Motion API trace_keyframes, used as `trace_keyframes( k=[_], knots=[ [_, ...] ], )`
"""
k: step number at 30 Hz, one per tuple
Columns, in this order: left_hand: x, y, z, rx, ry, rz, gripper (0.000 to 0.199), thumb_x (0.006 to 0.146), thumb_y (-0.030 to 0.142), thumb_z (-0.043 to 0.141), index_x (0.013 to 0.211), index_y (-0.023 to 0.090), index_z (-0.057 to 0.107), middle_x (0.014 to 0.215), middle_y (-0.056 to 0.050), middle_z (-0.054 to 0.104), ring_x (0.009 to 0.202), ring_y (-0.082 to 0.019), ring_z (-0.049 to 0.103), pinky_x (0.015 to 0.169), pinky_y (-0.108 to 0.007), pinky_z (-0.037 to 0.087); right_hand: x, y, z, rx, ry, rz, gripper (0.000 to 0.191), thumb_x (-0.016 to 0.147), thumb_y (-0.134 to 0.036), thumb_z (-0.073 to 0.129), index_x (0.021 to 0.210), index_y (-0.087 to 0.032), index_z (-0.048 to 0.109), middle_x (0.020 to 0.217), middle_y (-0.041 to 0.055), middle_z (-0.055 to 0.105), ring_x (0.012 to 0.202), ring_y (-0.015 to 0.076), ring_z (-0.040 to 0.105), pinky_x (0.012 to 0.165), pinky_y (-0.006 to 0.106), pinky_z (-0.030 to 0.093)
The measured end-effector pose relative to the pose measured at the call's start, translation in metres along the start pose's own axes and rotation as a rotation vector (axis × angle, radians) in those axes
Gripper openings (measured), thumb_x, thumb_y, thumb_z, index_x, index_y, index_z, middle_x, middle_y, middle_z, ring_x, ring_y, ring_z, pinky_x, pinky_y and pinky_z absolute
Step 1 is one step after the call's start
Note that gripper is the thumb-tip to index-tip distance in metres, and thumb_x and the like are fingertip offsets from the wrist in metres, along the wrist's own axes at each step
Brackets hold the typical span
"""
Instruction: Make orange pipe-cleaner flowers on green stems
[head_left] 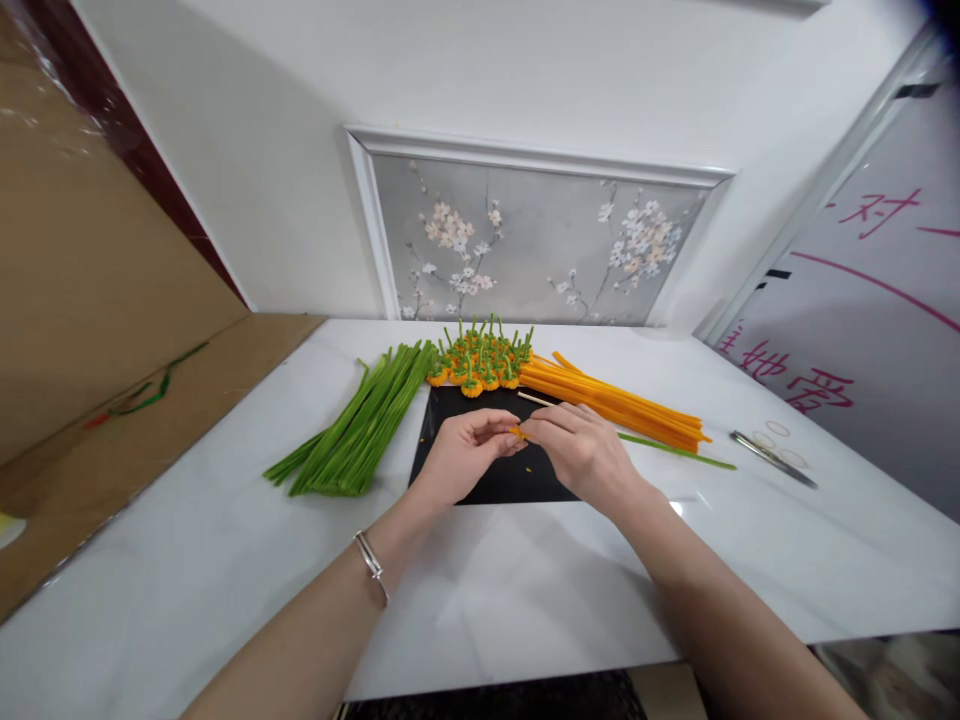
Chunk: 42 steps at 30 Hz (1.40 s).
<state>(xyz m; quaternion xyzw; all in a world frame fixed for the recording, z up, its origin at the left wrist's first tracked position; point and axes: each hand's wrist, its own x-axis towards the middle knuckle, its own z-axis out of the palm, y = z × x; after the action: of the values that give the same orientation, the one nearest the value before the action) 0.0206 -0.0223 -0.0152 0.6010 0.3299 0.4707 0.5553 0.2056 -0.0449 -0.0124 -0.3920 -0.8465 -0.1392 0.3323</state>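
My left hand (466, 452) and my right hand (589, 448) meet over a black mat (491, 487). Pinched between the fingertips of both is a small orange pipe cleaner piece (518, 432), mostly hidden by the fingers. Beyond them sits a cluster of small pumpkins (471, 386) made of orange pipe cleaner, each with green on top and an upright green stem. A thin pale stick (534, 398) lies on the mat by my right hand. One green pipe cleaner (679, 450) extends to the right from behind that hand.
Left of the mat lies a bundle of green pipe cleaners (367, 430); a bundle of orange ones (615, 396) is at the right. Tweezers (772, 459) and thin rings (778, 430) rest farther right on the white table (495, 590). Cardboard (112, 380) borders the left side.
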Motion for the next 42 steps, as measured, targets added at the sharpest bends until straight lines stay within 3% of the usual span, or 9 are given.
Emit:
trace_keyframes(
  k=[4, 10, 12, 17, 21, 25, 31, 36, 42],
  knots=[
    [0.0, -0.006, -0.001, 0.138, -0.017, 0.095, 0.016, 0.077, 0.022, 0.068, 0.091, 0.016, 0.061, 0.081, -0.002, 0.071, 0.077, -0.015, 0.068, 0.075, -0.03, 0.056, -0.001, 0.003, 0.004, 0.055, -0.016, 0.007, 0.021, 0.093, -0.012, 0.047, 0.099, -0.021, 0.065, 0.098, 0.0049, 0.071, 0.082, 0.0169, 0.061, 0.071, 0.029, 0.04],
    [-0.004, -0.007, -0.003, 0.443, -0.099, 0.196, 0.015, 0.083, 0.021, 0.06, 0.098, 0.019, 0.064, 0.093, -0.003, 0.073, 0.086, -0.018, 0.069, 0.081, -0.029, 0.054, 0.002, -0.003, 0.006, -0.058, -0.119, 0.026, 0.013, 0.093, -0.014, 0.048, 0.096, -0.016, 0.06, 0.073, 0.0056, 0.067, 0.069, 0.0201, 0.06, 0.064, 0.031, 0.042],
    [-0.004, -0.006, -0.004, 0.52, -0.11, 0.206, 0.015, 0.083, 0.021, 0.059, 0.096, 0.018, 0.067, 0.09, -0.003, 0.074, 0.081, -0.017, 0.069, 0.078, -0.028, 0.054, 0.002, -0.002, 0.005, 0.008, -0.135, 0.062, 0.015, 0.091, -0.015, 0.051, 0.104, -0.016, 0.057, 0.082, 0.0072, 0.068, 0.075, 0.0219, 0.062, 0.068, 0.033, 0.046],
    [0.001, -0.011, -0.014, 0.569, -0.003, 0.195, 0.015, 0.081, 0.024, 0.062, 0.091, 0.017, 0.071, 0.085, -0.003, 0.074, 0.078, -0.018, 0.068, 0.073, -0.027, 0.053, -0.012, 0.022, 0.0, 0.134, -0.181, 0.25, 0.058, 0.08, -0.019, 0.067, 0.132, -0.025, 0.043, 0.124, 0.0088, 0.061, 0.112, 0.0274, 0.058, 0.09, 0.045, 0.047],
    [0.006, -0.014, -0.024, 0.538, 0.037, 0.165, 0.015, 0.079, 0.026, 0.063, 0.089, 0.017, 0.071, 0.084, -0.005, 0.074, 0.079, -0.02, 0.069, 0.075, -0.029, 0.054, -0.026, 0.048, 0.001, 0.18, -0.316, 0.395, 0.047, 0.079, -0.018, 0.065, 0.124, -0.025, 0.054, 0.094, 0.0035, 0.073, 0.09, 0.0246, 0.068, 0.077, 0.038, 0.052],
    [0.008, -0.018, -0.027, 0.553, 0.024, 0.127, 0.017, 0.076, 0.023, 0.065, 0.09, 0.017, 0.072, 0.088, -0.006, 0.074, 0.081, -0.021, 0.069, 0.078, -0.032, 0.055, -0.025, 0.054, 0.002, 0.233, -0.268, 0.314, 0.015, 0.088, -0.024, 0.056, 0.094, -0.023, 0.07, 0.087, 0.0023, 0.074, 0.073, 0.0182, 0.069, 0.066, 0.028, 0.052],
    [0.003, -0.021, -0.016, 0.51, -0.058, 0.071, 0.037, 0.076, 0.034, 0.069, 0.108, 0.017, 0.069, 0.102, -0.009, 0.073, 0.091, -0.022, 0.068, 0.084, -0.033, 0.053, -0.015, 0.037, 0.0, 0.223, -0.199, 0.237, 0.018, 0.091, -0.024, 0.054, 0.089, -0.021, 0.071, 0.083, 0.0035, 0.072, 0.072, 0.0169, 0.067, 0.067, 0.027, 0.052],
    [-0.001, -0.014, -0.011, 0.573, -0.189, 0.113, 0.029, 0.085, 0.037, 0.058, 0.102, 0.019, 0.072, 0.091, -0.003, 0.073, 0.083, -0.02, 0.066, 0.076, -0.027, 0.051, -0.009, 0.021, 0.001, 0.257, -0.174, 0.092, 0.021, 0.092, -0.017, 0.05, 0.091, -0.019, 0.071, 0.083, 0.0062, 0.07, 0.074, 0.0172, 0.066, 0.068, 0.029, 0.054],
    [0.001, -0.006, -0.014, 0.744, -0.121, 0.223, 0.024, 0.089, 0.03, 0.051, 0.094, 0.019, 0.072, 0.088, -0.004, 0.071, 0.079, -0.018, 0.063, 0.072, -0.026, 0.047, -0.01, 0.023, 0.002, 0.305, -0.107, 0.081, 0.024, 0.09, -0.013, 0.049, 0.095, -0.019, 0.072, 0.088, 0.0076, 0.072, 0.077, 0.0181, 0.069, 0.07, 0.031, 0.058]
  ],
)
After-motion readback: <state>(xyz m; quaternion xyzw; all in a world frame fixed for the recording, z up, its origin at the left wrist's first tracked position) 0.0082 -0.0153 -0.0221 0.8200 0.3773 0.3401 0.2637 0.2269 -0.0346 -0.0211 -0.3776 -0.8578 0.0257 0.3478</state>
